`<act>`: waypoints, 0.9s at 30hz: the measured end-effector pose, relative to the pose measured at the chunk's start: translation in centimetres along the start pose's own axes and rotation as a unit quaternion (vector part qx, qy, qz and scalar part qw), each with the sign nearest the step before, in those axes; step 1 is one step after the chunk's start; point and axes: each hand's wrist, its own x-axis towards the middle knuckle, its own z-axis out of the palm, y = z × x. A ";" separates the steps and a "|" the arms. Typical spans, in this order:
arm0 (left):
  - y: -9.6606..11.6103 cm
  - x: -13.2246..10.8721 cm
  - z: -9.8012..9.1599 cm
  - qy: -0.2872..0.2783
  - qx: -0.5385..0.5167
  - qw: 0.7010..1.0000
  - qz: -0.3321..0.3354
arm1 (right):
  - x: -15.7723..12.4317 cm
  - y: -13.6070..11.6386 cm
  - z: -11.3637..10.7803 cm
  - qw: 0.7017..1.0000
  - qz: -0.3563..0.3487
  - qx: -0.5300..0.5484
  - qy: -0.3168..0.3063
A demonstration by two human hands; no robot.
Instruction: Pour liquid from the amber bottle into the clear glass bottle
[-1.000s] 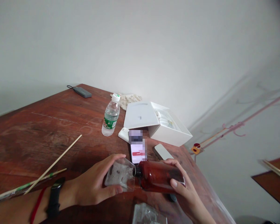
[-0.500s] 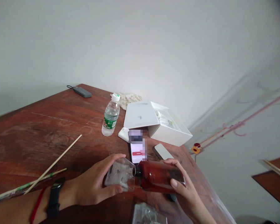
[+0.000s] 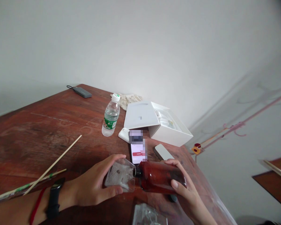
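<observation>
My left hand (image 3: 103,179) is closed around a clear square-sided plastic container (image 3: 120,175), thumb on the near side and fingers on the far side. Droplets or bubbles show inside it. My right hand (image 3: 186,184) grips a reddish-brown bottle (image 3: 161,177) lying on its side, its black neck (image 3: 137,172) pointing left. That neck meets the container's opening; whether liquid passes between them cannot be made out. Behind the bottle lies a phone (image 3: 137,151) with its screen lit. Below, a clear plastic piece (image 3: 150,215) is cut off by the frame edge.
On the wooden table (image 3: 61,131) are a capped water bottle (image 3: 111,115), an open white box (image 3: 170,137), a white case (image 3: 124,135), a grey-white slab (image 3: 164,152), a cloth (image 3: 128,100) and a dark hub (image 3: 82,92). Thin sticks (image 3: 58,159) lie left. A wall stands behind.
Almost nothing differs. Both hands keep their grips and positions, and the bubbles or droplets inside the clear container look slightly different.
</observation>
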 end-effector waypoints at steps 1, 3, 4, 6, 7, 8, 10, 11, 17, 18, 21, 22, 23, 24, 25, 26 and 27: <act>0.0 0.0 0.0 0.000 0.001 1.000 0.001 | 0.0 0.0 0.0 1.000 0.001 -0.001 0.001; -0.1 0.0 0.1 0.002 0.003 1.000 0.002 | 0.0 0.0 0.0 1.000 0.005 -0.001 0.002; -0.1 0.0 0.1 0.002 0.005 1.000 0.002 | 0.0 0.0 0.0 1.000 0.006 0.000 0.001; -0.1 0.0 0.1 0.005 0.009 1.000 0.001 | 0.0 0.0 0.0 1.000 0.006 0.002 0.000; -0.1 0.0 0.1 0.004 0.009 1.000 0.000 | 0.1 0.1 0.0 1.000 0.005 0.002 0.000; -0.1 -0.1 0.1 0.003 0.008 1.000 -0.002 | 0.1 0.1 -0.1 1.000 0.003 0.001 0.001; -0.1 -0.1 0.1 0.004 0.004 1.000 -0.004 | 0.1 0.2 -0.1 1.000 0.001 0.000 0.001; -0.1 -0.2 0.1 0.004 0.003 1.000 -0.005 | 0.1 0.2 -0.1 1.000 0.001 -0.001 0.001; 0.0 -0.1 0.1 0.006 -0.003 1.000 0.001 | 0.1 0.2 -0.2 1.000 -0.006 -0.008 0.005; 0.0 -0.1 0.0 0.004 -0.004 1.000 0.002 | 0.1 0.2 -0.2 1.000 -0.007 -0.008 0.005; 0.0 -0.1 0.0 0.001 -0.004 1.000 0.000 | 0.0 0.1 -0.1 1.000 -0.004 -0.001 0.005; 0.0 -0.1 0.0 0.002 -0.002 1.000 -0.002 | 0.0 0.1 -0.1 1.000 -0.003 0.003 0.005; -0.1 -0.1 0.0 0.004 -0.001 1.000 -0.004 | 0.0 0.1 0.0 1.000 -0.002 0.006 0.006; -0.1 -0.2 0.1 0.003 0.001 1.000 -0.005 | 0.0 0.1 0.0 1.000 -0.003 0.007 0.009; -0.1 -0.2 0.1 0.003 0.002 1.000 -0.007 | 0.0 0.1 0.0 1.000 -0.004 0.006 0.011; -0.2 -0.2 0.1 0.003 0.002 1.000 -0.008 | 0.0 0.1 0.0 1.000 -0.005 0.005 0.012; -0.2 -0.2 0.1 0.003 0.001 1.000 -0.010 | 0.0 0.1 0.0 1.000 -0.005 0.004 0.013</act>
